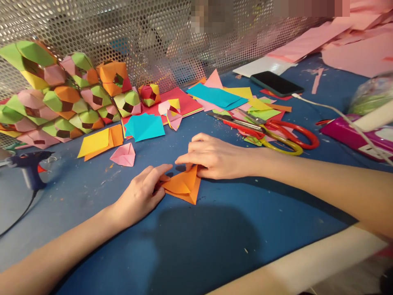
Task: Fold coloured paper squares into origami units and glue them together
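Note:
A partly folded orange paper [183, 185] lies on the blue table top [215, 237]. My left hand [143, 192] pinches its left corner with thumb and forefinger. My right hand [215, 155] lies palm down on its upper right edge, fingers together and pressing it flat.
A stack of folded paper cubes [61, 98] stands at the back left against a perforated metal screen. Loose coloured sheets [215, 96], a folded pink piece [123, 155], two pairs of scissors [276, 131], a phone [276, 83], a glue gun [29, 166] and a pink box [353, 135] lie around.

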The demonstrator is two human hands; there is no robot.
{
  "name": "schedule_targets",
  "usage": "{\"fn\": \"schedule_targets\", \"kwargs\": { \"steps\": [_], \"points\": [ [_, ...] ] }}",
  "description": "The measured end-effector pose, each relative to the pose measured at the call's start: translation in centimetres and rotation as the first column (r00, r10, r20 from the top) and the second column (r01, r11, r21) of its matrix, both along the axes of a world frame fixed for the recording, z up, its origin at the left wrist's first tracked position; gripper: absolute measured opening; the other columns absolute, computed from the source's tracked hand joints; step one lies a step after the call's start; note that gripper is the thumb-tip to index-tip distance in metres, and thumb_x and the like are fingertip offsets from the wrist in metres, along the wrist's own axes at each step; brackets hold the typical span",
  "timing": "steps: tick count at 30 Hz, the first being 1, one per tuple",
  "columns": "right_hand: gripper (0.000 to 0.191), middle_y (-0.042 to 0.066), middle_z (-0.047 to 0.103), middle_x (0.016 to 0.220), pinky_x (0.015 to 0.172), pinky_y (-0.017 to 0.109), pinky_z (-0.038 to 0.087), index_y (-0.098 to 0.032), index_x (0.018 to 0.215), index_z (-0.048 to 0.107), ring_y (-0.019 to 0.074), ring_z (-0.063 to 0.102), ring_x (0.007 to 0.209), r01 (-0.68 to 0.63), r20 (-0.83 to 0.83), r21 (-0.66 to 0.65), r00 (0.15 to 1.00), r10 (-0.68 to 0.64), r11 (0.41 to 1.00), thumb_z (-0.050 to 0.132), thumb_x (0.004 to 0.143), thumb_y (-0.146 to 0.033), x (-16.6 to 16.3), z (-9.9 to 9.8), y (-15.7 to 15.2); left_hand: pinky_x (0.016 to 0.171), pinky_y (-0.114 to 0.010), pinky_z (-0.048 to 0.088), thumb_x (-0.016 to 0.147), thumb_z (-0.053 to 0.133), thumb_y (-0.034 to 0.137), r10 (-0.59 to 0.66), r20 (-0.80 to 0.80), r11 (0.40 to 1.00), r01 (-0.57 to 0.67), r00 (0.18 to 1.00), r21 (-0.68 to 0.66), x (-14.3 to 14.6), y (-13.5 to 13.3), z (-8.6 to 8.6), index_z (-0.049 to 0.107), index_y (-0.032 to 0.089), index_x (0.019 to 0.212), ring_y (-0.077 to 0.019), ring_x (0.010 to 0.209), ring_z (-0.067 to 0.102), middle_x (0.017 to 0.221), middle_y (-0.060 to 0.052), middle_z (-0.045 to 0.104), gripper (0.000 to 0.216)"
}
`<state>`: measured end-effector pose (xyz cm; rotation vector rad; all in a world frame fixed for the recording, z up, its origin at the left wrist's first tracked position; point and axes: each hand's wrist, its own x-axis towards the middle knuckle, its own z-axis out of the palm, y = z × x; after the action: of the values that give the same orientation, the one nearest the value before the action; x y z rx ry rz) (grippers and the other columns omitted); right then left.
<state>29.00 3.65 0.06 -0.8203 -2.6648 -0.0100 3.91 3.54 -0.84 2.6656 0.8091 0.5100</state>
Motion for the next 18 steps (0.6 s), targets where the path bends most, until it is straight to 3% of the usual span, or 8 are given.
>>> {"fn": "schedule_targets", "kwargs": {
  "steps": [5, 10, 14, 18],
  "points": [
    [0.033, 0.006, 0.062, 0.079, 0.086, 0.037, 0.037, -0.015, 0.108, 0.061, 0.0182, 0.054, 0.078, 0.008, 0.029, -0.049, 1.000, -0.006, 0.999, 0.047, 0.079, -0.009, 0.7, 0.6, -0.1, 0.076, -0.025, 0.052, 0.084, 0.047, 0.010, 0.022, 0.016, 1.000, -0.022, 1.000, 0.015, 0.1, 0.0, 0.1, 0.042, 0.021, 0.126, -0.0122, 0.087, 0.063, 0.095, -0.003, 0.063, 0.043],
    [0.043, 0.003, 0.066, 0.095, 0.081, 0.031, 0.045, -0.021, 0.121, 0.052, 0.0162, 0.059, 0.087, 0.112, -0.234, -0.313, 0.953, -0.191, 0.943, 0.049, 0.080, -0.013, -0.2, 0.4, -0.6, 0.071, -0.024, 0.050, 0.082, 0.055, 0.019, 0.166, 0.098, 0.982, -0.155, 0.981, -0.113, 0.8, -0.5, 0.8, 0.045, 0.022, 0.121, -0.0117, 0.079, 0.060, 0.094, -0.002, 0.063, 0.040],
    [0.041, 0.004, 0.065, 0.100, 0.079, 0.029, 0.049, -0.019, 0.121, 0.048, 0.0138, 0.060, 0.083, 0.099, -0.512, -0.432, 0.791, -0.334, 0.896, 0.052, 0.080, -0.017, -1.6, 0.3, -1.1, 0.061, -0.020, 0.046, 0.083, 0.054, 0.025, 0.347, 0.199, 0.896, -0.261, 0.917, -0.360, 1.1, -0.6, 1.2, 0.054, 0.021, 0.100, -0.0095, 0.066, 0.055, 0.076, 0.003, 0.057, 0.017],
    [0.056, 0.012, 0.057, 0.115, 0.081, 0.036, 0.050, -0.015, 0.123, 0.041, 0.0193, 0.058, 0.095, 0.149, -0.571, -0.601, 0.607, -0.553, 0.785, 0.063, 0.074, -0.029, -2.5, -0.3, -1.0, 0.061, -0.022, 0.046, 0.079, 0.059, 0.027, 0.517, 0.334, 0.782, -0.276, 0.788, -0.560, 1.1, -0.3, 1.2, 0.052, 0.019, 0.089, -0.0102, 0.067, 0.056, 0.079, 0.002, 0.058, 0.014]
  ]
}}
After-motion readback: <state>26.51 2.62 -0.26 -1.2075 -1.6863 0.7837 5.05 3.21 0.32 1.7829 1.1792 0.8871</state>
